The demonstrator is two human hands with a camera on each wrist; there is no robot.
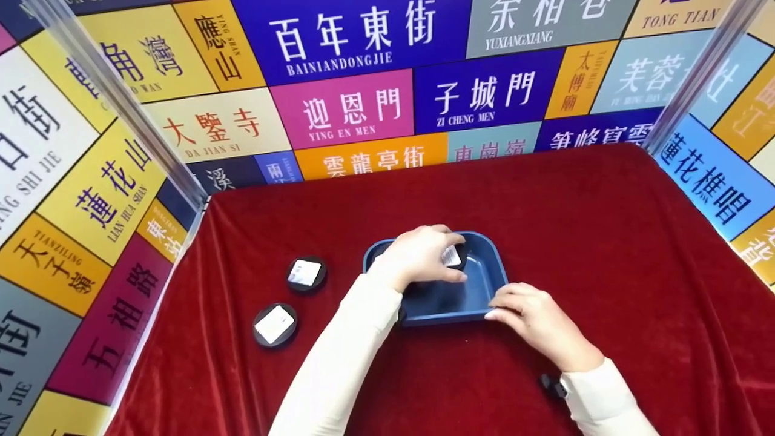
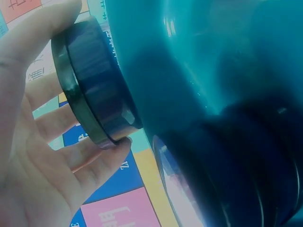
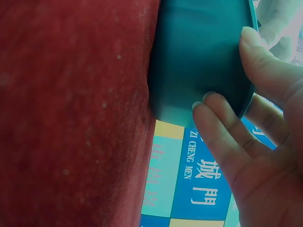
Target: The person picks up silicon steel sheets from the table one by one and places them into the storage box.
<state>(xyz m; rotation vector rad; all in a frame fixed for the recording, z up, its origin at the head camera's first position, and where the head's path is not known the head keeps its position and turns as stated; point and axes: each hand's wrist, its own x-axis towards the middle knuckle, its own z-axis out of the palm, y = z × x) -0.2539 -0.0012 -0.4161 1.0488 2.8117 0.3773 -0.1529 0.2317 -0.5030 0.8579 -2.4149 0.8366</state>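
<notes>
Black container (image 2: 102, 85) — in left hand (image 1: 421, 254) | blue box (image 1: 442, 318) — held by right hand (image 1: 533, 315)

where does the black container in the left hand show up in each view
Head: a little right of and below centre, the black container in the left hand.
Left wrist: upper left, in that hand.
Right wrist: not in it.
Landmark: the blue tray, below centre in head, upper right in left wrist, upper middle in right wrist.

A wrinkled red cloth (image 1: 629, 290) covers the table (image 1: 575, 212); on it rest a blue tray (image 1: 445, 317) and, farther left, two white-labelled round black containers (image 1: 275, 326).
</notes>
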